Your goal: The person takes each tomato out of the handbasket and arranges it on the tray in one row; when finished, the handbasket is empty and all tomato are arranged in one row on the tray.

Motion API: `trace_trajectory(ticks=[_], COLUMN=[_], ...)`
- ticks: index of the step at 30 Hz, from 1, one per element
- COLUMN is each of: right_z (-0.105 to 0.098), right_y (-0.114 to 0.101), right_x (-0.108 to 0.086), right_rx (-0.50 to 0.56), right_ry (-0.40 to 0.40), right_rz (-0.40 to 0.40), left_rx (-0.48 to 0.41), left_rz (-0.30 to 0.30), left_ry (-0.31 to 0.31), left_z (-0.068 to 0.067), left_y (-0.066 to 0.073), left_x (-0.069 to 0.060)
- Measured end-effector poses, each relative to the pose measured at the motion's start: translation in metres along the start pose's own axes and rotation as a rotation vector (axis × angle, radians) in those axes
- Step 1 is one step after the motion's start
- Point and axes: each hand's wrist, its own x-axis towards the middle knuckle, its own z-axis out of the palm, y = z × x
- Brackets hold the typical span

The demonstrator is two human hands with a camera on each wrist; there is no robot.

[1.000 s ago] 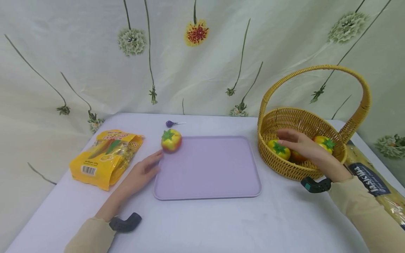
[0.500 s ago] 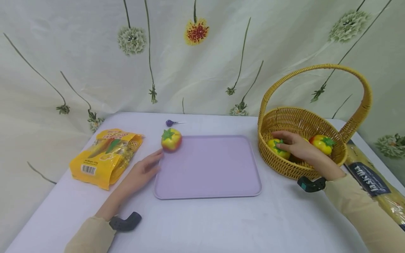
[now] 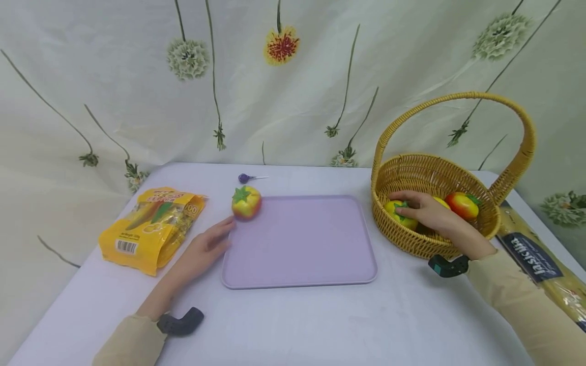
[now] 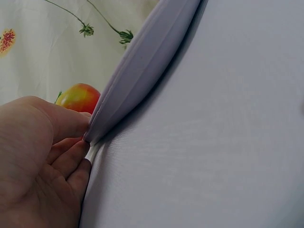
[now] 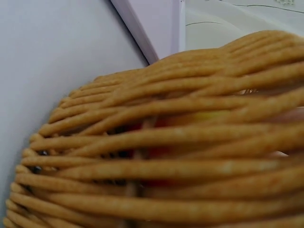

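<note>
My left hand [image 3: 208, 251] is at the left rim of a lilac tray [image 3: 302, 244]. In the left wrist view the thumb and fingertips pinch the tray's edge. A yellow-and-red tomato-like fruit [image 3: 246, 202] with a green leafy top sits at the tray's far left corner. On the right, my right hand [image 3: 423, 211] reaches into a wicker basket [image 3: 418, 251] and grips a yellow tomato-like fruit [image 3: 399, 216], thumb near its green top. Another red-and-yellow fruit [image 3: 461, 205] lies in the basket, with more partly hidden by the hand. The basket's weave hides the right fingers in the right wrist view.
A yellow candy bag [image 3: 148, 229] lies left of the tray. Behind the tray is a purple lollipop [image 3: 244, 178]. A pasta packet [image 3: 531, 259] lies right of the basket, whose tall handle [image 3: 526, 132] arches over it. A flowered cloth [image 3: 297, 91] hangs behind.
My right hand has moved left and down within the basket onto the yellow fruit. The red-and-yellow fruit at the basket's right has rolled over. The left hand has stayed at the tray.
</note>
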Motion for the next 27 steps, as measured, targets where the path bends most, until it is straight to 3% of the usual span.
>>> trace_trajectory(ticks=[7,16,27], right_z=[-0.0002,-0.0005,-0.0026], right_y=[0.0000,-0.0004,-0.0045], right_x=[0.0004,0.0010,-0.0026], right_rx=[0.006,-0.026,0.012], right_ry=[-0.007,0.050,0.103], right_rz=[0.042,0.029,0.075], left_rx=[0.007,0.009,0.008], left_rz=[-0.008,-0.007,-0.006], left_ry=[0.003,-0.001,-0.003], left_z=[0.0001,-0.0002,0.0000], left_y=[0.0023,0.0015,-0.0003], left_x=[0.0002,-0.0008,-0.0004])
